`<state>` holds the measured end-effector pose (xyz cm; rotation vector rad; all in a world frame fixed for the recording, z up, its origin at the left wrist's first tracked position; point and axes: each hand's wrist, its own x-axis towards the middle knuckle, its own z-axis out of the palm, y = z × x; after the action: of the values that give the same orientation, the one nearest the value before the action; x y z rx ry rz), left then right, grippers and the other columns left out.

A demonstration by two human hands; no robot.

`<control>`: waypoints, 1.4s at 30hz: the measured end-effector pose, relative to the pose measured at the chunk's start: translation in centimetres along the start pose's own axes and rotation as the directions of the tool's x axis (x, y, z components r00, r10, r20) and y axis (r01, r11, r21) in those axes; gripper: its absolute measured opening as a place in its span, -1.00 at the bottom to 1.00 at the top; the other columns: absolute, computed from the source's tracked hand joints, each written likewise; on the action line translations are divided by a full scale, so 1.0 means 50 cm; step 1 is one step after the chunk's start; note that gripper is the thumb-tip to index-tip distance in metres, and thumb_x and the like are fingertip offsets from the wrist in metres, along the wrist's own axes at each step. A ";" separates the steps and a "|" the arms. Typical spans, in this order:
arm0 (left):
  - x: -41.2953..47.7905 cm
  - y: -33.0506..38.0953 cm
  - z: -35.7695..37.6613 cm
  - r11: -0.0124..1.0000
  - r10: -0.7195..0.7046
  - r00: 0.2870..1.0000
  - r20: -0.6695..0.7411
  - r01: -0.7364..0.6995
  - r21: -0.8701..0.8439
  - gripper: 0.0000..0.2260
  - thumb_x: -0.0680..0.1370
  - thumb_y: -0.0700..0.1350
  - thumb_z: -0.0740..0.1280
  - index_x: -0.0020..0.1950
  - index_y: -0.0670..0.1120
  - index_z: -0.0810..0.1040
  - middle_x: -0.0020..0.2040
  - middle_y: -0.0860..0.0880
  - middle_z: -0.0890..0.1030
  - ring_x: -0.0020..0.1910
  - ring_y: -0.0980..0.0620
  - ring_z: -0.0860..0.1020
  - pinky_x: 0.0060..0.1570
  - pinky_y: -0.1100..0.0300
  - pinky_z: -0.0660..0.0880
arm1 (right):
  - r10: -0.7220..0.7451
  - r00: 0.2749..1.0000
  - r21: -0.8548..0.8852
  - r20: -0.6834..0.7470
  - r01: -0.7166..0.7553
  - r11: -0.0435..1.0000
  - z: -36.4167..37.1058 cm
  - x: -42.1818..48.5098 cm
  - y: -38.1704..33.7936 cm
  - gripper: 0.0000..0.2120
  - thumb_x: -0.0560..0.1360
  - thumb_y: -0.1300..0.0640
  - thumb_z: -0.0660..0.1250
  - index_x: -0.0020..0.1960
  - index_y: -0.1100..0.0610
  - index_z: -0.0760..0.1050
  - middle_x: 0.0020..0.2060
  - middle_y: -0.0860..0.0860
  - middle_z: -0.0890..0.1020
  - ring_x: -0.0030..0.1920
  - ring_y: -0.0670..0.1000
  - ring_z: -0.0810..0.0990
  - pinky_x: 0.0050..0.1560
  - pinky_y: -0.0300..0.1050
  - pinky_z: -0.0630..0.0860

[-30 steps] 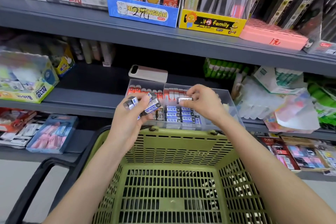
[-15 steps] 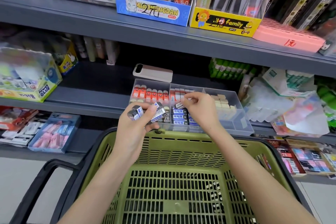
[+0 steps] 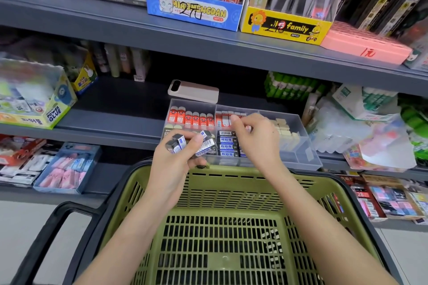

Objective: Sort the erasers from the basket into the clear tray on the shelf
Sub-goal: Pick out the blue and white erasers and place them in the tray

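Observation:
My left hand [image 3: 178, 159] is shut on several dark erasers with blue labels [image 3: 185, 144], held just in front of the clear tray's left end. The clear tray [image 3: 309, 146] stands on the middle shelf and is split into compartments with red, dark blue-labelled and cream erasers in rows. My right hand [image 3: 254, 139] hovers over the middle compartment, fingers curled, fingertips by the red-and-white erasers [image 3: 223, 120]. Whether it holds anything is hidden by the fingers. The green basket [image 3: 231, 171] sits below both hands, its rim against the shelf edge.
A pale power bank [image 3: 194, 91] lies behind the tray. A glue box [image 3: 39, 104] stands at the left, and plastic-wrapped packs [image 3: 361, 127] crowd the tray's right side. The upper shelf [image 3: 208, 41] overhangs the tray. The basket's black handle [image 3: 58, 227] sticks out at lower left.
My right hand moved from above the tray's front to further back over the middle compartment; the eraser it pinched is no longer visible. The left hand kept its erasers.

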<state>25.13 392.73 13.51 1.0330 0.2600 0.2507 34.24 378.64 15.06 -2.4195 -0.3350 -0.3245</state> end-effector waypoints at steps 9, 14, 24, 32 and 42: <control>-0.004 -0.003 0.000 0.995 -0.094 0.983 0.160 0.096 -0.008 -0.94 0.33 -0.05 0.45 -0.29 -0.01 0.61 -0.27 -0.01 0.64 -0.31 0.10 0.59 -0.45 0.29 0.46 | -0.240 0.904 0.490 0.353 0.039 0.871 -0.064 -0.045 -0.056 -0.93 0.49 0.20 0.36 -0.11 0.04 0.58 -0.24 -0.09 0.57 -0.22 -0.04 0.50 -0.12 0.00 0.49; -0.011 -0.009 0.005 0.991 -0.127 0.959 0.253 0.113 0.067 -0.87 0.31 -0.01 0.48 -0.23 -0.02 0.63 -0.20 -0.03 0.64 -0.26 0.12 0.59 -0.44 0.28 0.45 | -0.338 0.843 0.380 0.419 0.175 0.908 -0.088 -0.061 -0.047 -0.89 0.50 0.18 0.36 -0.03 -0.02 0.54 -0.24 -0.14 0.54 -0.22 -0.08 0.49 -0.15 -0.12 0.49; -0.008 -0.015 0.006 0.983 -0.166 0.975 0.150 0.176 -0.057 -0.94 0.33 -0.11 0.44 -0.24 -0.07 0.64 -0.20 0.00 0.67 -0.23 0.09 0.65 -0.27 0.28 0.55 | 0.104 0.987 0.184 0.122 -0.126 0.975 -0.102 -0.020 0.073 -0.89 0.46 0.15 0.39 -0.23 0.01 0.56 -0.33 -0.05 0.63 -0.25 -0.08 0.56 -0.12 -0.15 0.49; -0.002 -0.021 -0.001 0.945 -0.180 0.955 0.234 0.234 -0.230 -0.88 0.36 -0.33 0.37 -0.26 -0.13 0.65 -0.12 -0.09 0.68 -0.09 -0.02 0.67 -0.11 0.24 0.57 | 0.081 0.985 -0.117 0.154 -0.064 0.991 -0.068 -0.040 0.092 -0.85 0.44 0.06 0.39 -0.30 0.00 0.60 -0.39 -0.24 0.56 -0.31 -0.19 0.45 -0.32 -0.19 0.31; -0.005 -0.025 0.004 0.960 -0.186 0.963 0.197 0.221 -0.172 -0.86 0.35 -0.31 0.39 -0.11 -0.20 0.59 0.00 -0.22 0.68 -0.04 -0.12 0.67 -0.15 0.28 0.58 | -0.158 0.976 -0.014 0.147 0.162 0.987 -0.087 -0.054 0.045 -0.88 0.48 0.02 0.37 -0.03 -0.01 0.64 -0.11 -0.16 0.58 0.05 -0.04 0.43 0.04 -0.19 0.25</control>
<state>25.06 391.85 12.53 0.8232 0.1738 -0.0056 31.80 373.71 16.15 -2.4530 -0.5968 -0.2235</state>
